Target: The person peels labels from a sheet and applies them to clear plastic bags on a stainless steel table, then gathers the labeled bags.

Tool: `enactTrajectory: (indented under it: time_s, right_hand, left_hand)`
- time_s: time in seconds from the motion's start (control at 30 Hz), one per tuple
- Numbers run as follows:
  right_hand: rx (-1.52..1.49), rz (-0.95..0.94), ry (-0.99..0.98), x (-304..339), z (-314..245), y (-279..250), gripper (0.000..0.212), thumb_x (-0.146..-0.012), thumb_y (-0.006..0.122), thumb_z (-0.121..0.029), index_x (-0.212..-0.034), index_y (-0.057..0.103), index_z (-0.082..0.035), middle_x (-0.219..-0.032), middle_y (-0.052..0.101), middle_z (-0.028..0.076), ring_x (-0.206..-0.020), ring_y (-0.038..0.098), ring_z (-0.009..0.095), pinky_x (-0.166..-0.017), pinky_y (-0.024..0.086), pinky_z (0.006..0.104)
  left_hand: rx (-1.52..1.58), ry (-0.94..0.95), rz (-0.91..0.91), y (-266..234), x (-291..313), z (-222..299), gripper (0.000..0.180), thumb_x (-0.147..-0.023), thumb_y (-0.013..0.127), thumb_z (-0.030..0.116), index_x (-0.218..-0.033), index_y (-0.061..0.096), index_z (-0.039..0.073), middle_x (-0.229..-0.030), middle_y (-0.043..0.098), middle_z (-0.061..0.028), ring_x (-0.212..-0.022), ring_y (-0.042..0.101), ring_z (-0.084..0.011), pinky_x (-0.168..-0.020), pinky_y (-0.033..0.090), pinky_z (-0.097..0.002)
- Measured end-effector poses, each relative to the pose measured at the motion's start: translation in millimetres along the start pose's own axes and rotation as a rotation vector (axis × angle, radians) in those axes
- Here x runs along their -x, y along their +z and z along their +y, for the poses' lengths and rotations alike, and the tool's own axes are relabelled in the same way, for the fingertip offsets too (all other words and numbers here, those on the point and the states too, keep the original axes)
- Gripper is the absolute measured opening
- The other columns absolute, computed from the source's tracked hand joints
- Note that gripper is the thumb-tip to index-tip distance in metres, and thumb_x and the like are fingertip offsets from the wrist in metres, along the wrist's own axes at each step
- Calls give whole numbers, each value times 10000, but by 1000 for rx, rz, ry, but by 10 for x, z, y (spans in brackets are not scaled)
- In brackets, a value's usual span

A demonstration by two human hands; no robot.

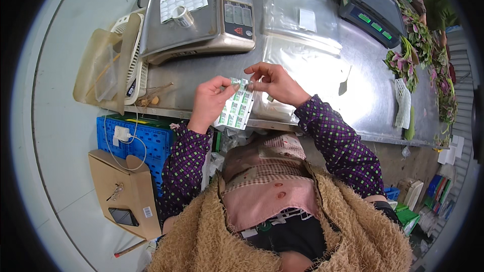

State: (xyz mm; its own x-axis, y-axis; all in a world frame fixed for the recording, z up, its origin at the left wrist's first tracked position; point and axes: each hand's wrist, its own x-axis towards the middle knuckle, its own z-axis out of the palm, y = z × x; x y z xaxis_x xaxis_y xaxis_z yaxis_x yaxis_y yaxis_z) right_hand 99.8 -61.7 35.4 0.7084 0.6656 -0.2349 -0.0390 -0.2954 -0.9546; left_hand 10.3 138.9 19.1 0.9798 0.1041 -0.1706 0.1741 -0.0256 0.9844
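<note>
A sheet of small green-and-white stickers (236,107) hangs over the table's front edge, in front of my body. My left hand (210,102) is closed on its upper left side, thumb on top. My right hand (277,84) pinches at the upper right corner of the same sheet; whether a single sticker is between its fingertips is too small to tell. Beneath and beyond my right hand lie stacks of clear plastic bags (295,53) on the metal table (373,106).
A weighing scale (236,20) carries a sheet of round white labels (189,1) and a label roll (182,16). At left stands a white plastic basket (141,78). A second scale (370,7) and leafy purple-green vegetables (421,35) line the right. Below sit a blue crate (136,138) and cardboard box (126,191).
</note>
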Motion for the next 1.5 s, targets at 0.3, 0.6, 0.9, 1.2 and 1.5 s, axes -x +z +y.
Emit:
enactTrajectory:
  time_s: [0.3,0.6,0.9,1.2,1.5]
  right_hand:
    - [-431,-76,77,1,-250,-241,436,-875,627,-16,-1301,535,-27,-1112,632,39,-783,568,72,-712,514,229]
    - [-114,9,-278,132,-121,-91,624,-774,633,154,-1341,466,-47,-1424,385,77,-1082,534,158,-889,534,294]
    - [-112,76,-219,326,-260,-154,666,-753,601,185,-1354,462,-64,-1481,323,69,-1015,542,140,-812,548,277]
    - [-188,-168,-2,351,-423,-409,612,-772,657,60,-1346,469,-37,-1343,490,76,-828,563,99,-633,533,232]
    - [-8,-53,-83,278,-353,-290,490,-786,693,50,-1237,515,-25,-963,631,24,-771,580,73,-688,498,234]
  left_hand:
    - [-189,184,-69,-27,26,-41,133,-863,700,78,-843,643,-40,-724,542,-19,-567,428,-42,-501,346,-251]
    - [-275,138,-91,71,36,148,171,-878,696,107,-826,637,-46,-728,539,-20,-602,442,-45,-530,361,-243]
    - [-272,66,-22,141,28,100,202,-864,706,130,-787,634,-42,-651,529,-51,-570,442,-86,-514,371,-278]
    - [-306,254,-122,184,3,273,138,-851,703,89,-862,647,-36,-722,567,-59,-580,472,-111,-533,384,-285]
    - [-332,238,-152,213,23,363,86,-863,683,34,-896,665,-43,-773,592,-47,-685,527,-90,-609,418,-252]
